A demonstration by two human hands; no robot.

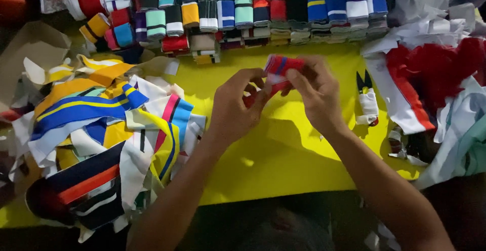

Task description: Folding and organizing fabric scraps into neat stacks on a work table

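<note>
My left hand (234,104) and my right hand (316,95) meet above the yellow table (273,155), both gripping a small folded strip of red ribbed fabric with a blue and white stripe (281,67). My right fingers pinch its upper end, and my left fingers hold the lower end, which hangs down between the hands. The part between the palms is hidden.
Rows of folded striped fabric bands (243,8) line the far edge. A loose heap of striped strips (101,129) lies at left. Small thread snips (366,99) rest right of my hands, beside red and white fabric (430,79).
</note>
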